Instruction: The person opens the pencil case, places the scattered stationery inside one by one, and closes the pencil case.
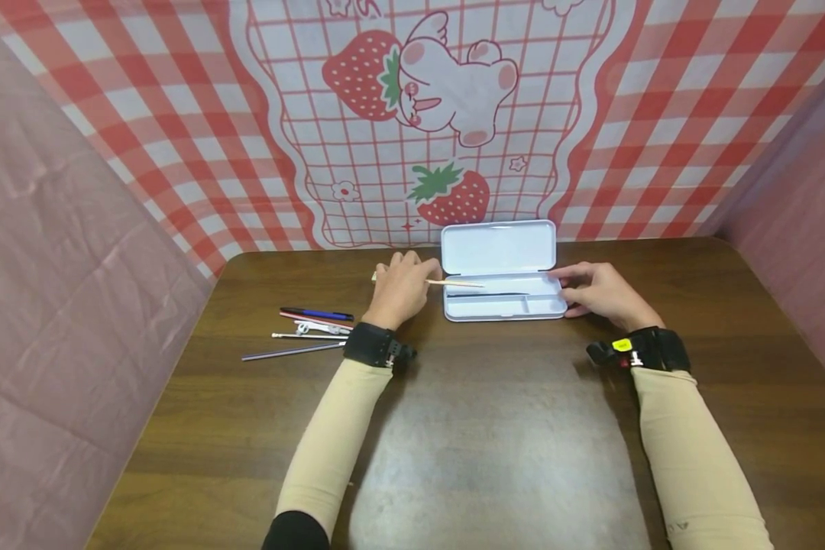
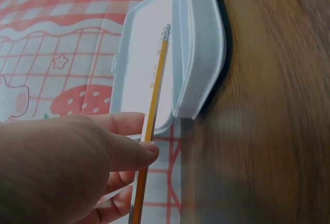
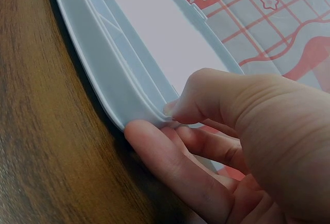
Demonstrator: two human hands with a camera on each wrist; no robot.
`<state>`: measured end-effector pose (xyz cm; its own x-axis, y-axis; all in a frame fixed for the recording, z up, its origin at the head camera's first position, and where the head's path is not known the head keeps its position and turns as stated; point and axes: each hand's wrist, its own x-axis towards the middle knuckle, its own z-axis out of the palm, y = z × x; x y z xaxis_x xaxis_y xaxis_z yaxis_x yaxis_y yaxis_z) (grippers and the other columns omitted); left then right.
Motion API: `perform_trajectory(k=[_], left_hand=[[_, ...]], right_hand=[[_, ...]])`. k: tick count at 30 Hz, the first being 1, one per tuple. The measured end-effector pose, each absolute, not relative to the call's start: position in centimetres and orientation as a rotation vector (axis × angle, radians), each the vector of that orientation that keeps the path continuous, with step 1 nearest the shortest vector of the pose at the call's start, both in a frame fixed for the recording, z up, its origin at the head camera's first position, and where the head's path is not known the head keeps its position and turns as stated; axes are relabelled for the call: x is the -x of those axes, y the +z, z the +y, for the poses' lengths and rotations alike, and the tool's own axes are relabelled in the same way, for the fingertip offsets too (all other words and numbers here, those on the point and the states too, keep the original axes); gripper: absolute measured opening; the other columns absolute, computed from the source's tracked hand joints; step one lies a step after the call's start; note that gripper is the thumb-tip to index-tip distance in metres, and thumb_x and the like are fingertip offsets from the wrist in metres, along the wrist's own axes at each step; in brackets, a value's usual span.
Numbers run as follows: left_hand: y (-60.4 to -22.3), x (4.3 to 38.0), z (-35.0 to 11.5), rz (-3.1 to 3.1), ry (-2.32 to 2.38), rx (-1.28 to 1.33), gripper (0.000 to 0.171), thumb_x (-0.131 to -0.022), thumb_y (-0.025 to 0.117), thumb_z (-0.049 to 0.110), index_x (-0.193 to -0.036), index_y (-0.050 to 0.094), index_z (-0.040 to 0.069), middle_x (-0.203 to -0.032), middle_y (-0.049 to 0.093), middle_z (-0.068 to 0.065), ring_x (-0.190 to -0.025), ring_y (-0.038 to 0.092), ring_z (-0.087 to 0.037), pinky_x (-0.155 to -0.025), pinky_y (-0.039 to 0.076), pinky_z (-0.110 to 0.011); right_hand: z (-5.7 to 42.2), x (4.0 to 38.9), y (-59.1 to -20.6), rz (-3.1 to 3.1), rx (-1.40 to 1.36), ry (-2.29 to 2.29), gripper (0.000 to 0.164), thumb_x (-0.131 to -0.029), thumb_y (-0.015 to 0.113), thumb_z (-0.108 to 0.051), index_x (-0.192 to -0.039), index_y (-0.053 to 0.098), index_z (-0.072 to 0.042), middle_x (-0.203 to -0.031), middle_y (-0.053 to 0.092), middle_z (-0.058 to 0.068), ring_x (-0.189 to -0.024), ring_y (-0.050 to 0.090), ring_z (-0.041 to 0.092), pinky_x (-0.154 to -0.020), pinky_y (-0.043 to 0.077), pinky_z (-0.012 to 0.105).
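Observation:
My left hand pinches a yellow pencil between thumb and fingers. The pencil's eraser end reaches over the open white pencil case in the head view. In the left wrist view the eraser overlaps the case's raised lid. At the case's right end, my right hand grips the rim, thumb on the inner edge and fingers against the outside. The case's tray has a long compartment and a divided front strip, with a thin dark line along the long divider.
Left of my left hand lie a blue pen, a dark pencil and several other thin writing tools on the wooden table. A red-and-white checked cloth hangs right behind the case, with pink cloth at both sides.

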<state>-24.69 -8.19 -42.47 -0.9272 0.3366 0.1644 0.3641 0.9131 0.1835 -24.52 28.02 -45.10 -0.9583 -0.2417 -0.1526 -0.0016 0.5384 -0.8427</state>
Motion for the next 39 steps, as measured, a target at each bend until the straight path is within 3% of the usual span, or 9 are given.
perform_trajectory(k=[9, 18, 39], left_hand=[[-42.3, 24.8, -6.6, -2.935, -0.284, 0.578, 0.019, -0.095, 0.062, 0.017, -0.107, 0.068, 0.031, -0.107, 0.063, -0.002, -0.1, 0.051, -0.023, -0.079, 0.043, -0.043], [-42.3, 24.7, -4.9, -2.955, -0.243, 0.567, 0.031, -0.096, 0.054, 0.011, -0.113, 0.067, 0.034, -0.108, 0.062, -0.002, -0.099, 0.05, -0.022, -0.078, 0.043, -0.041], [-42.6, 24.5, -1.2, -2.977, -0.223, 0.598, 0.03, -0.096, 0.058, 0.014, -0.115, 0.065, 0.036, -0.105, 0.06, 0.001, -0.099, 0.051, -0.02, -0.082, 0.044, -0.041]], right_hand=[[27.9, 24.6, -45.1, 2.516, 0.191, -1.394, 0.043, -0.093, 0.067, -0.009, -0.135, 0.062, -0.007, -0.121, 0.051, 0.02, -0.084, 0.063, 0.03, -0.066, 0.063, 0.029], [28.0, 24.6, -45.1, 2.515, 0.191, -1.388, 0.043, -0.093, 0.067, -0.009, -0.135, 0.062, -0.007, -0.121, 0.051, 0.02, -0.083, 0.065, 0.03, -0.066, 0.063, 0.028], [27.8, 24.6, -45.1, 2.52, 0.183, -1.386, 0.042, -0.093, 0.066, -0.008, -0.135, 0.062, -0.007, -0.115, 0.049, 0.019, -0.079, 0.064, 0.028, -0.065, 0.063, 0.028]])
